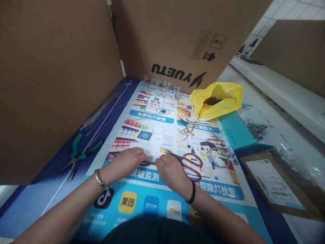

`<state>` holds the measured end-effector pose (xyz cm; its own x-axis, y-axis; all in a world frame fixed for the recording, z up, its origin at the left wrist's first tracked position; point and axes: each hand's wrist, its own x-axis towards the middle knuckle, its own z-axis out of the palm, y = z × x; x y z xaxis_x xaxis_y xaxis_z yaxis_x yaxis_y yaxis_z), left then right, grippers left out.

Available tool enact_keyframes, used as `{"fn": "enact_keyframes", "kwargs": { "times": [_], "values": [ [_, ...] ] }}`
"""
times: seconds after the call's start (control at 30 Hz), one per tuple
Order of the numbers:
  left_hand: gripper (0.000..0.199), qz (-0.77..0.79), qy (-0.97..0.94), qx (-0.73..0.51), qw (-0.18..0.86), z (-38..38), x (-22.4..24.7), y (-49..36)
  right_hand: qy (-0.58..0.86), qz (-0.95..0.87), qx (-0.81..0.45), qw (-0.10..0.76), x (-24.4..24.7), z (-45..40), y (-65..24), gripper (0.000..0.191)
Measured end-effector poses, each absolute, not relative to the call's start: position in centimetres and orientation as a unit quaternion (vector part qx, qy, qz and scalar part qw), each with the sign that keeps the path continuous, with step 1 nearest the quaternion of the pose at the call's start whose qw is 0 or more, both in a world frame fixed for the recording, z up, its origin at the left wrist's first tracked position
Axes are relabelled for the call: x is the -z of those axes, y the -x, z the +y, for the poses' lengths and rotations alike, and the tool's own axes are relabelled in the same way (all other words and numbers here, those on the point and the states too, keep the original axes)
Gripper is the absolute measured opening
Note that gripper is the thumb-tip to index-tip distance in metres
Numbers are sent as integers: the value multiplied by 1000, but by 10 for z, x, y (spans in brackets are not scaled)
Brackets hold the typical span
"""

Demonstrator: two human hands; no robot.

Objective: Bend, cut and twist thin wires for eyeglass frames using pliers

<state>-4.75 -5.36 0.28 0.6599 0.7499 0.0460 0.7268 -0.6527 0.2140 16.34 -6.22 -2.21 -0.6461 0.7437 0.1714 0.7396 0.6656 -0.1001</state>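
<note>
My left hand (132,161) and my right hand (172,171) are close together over the printed poster, both with fingers closed. A whitish, partly see-through piece (151,158) shows between them, with a thin dark line at its lower edge; I cannot make out what it is. Just right of my right hand lie scissors (193,165) with red handles, their blades pointing left behind that hand. A roll of clear tape (219,158) rests farther right. Beyond the hands, a thin pink loop (157,128) lies on the poster.
Teal-handled pliers (75,157) lie at left near thin pale strands (98,113). Cardboard panels (172,37) stand at the back and left. A yellow bag (228,96), coloured wires (186,133), a teal box (236,132), tangled wire (256,128) and a brown parcel (276,184) fill the right.
</note>
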Motion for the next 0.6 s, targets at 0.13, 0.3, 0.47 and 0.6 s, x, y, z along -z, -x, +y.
{"fn": "enact_keyframes", "kwargs": {
  "times": [0.13, 0.3, 0.47, 0.6],
  "values": [
    [14, 397, -913, -42, 86, -56, -8, 46, 399, -912, -2, 95, 18, -66, -163, 14],
    [13, 413, -908, -58, 34, -54, -10, 46, 405, -908, 42, 97, 8, -57, -160, 14],
    [13, 425, -903, -60, 22, -53, -8, 46, 400, -911, 44, 91, -2, -47, -154, 12],
    [11, 438, -897, -64, 12, -53, -6, 45, 397, -912, 41, 88, -2, -44, -149, 11]
  ]
}}
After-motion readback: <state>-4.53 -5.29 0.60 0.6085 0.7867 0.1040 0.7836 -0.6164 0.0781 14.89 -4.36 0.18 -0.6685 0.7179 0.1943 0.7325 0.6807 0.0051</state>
